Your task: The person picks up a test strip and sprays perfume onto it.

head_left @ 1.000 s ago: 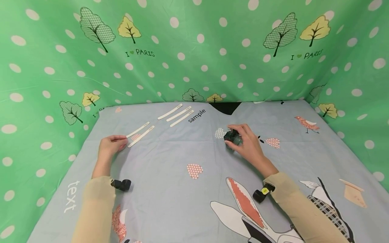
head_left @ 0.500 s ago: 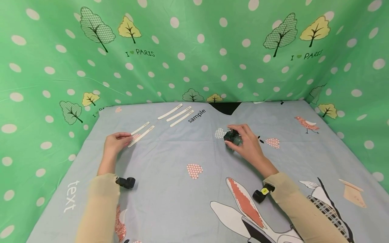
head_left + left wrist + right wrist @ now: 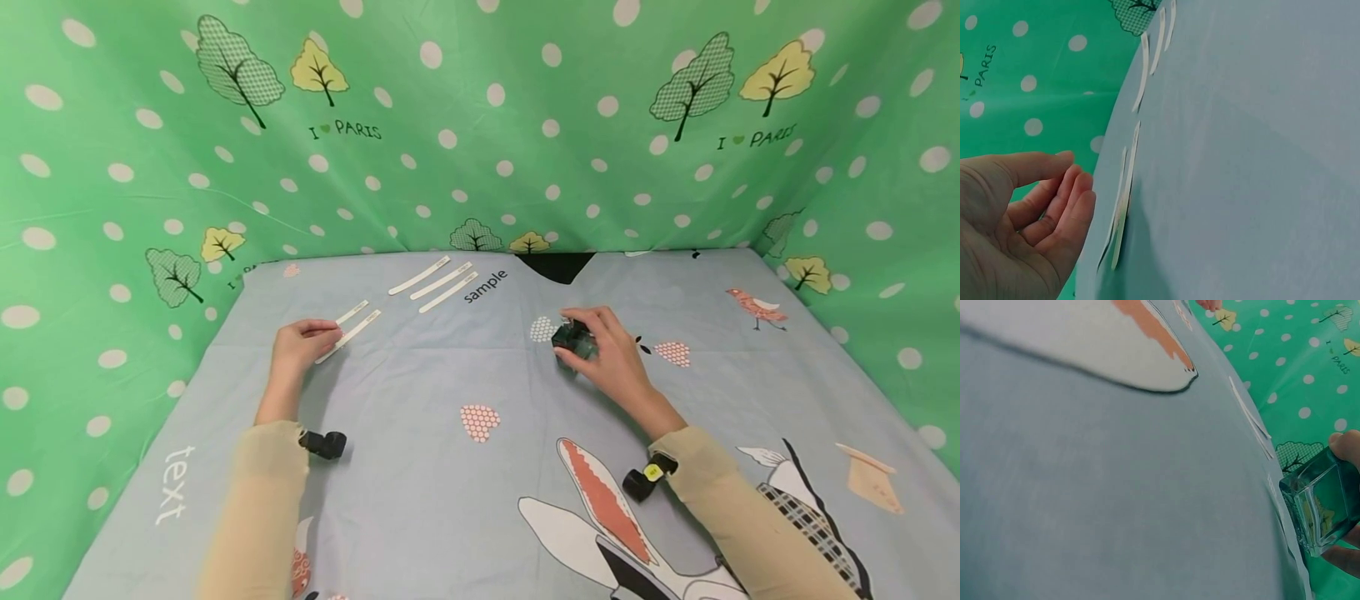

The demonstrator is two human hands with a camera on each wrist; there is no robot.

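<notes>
Head cam: left hand [image 3: 306, 343] sits at two white strips [image 3: 362, 327] on the bench [image 3: 420, 500], while the right hand [image 3: 611, 360] is holding a greenish glass bottle [image 3: 576, 340]. Left wrist: grip's narrow but empty, strips just beside. Right wrist: fingers [image 3: 1341, 559] on the bottle, green curtain [image 3: 1291, 397] behind.

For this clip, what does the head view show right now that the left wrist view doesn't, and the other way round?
Only the head view: the right hand holding a green glass object, both beige sleeves, the black wrist cameras and the large printed ears.

Only the left wrist view: the palm side of the left hand, fingers loosely curled, nothing visible held between them.

Both: the left hand itself, five white strips lying as three and two, the blue-grey cloth and the green dotted backdrop.
</notes>
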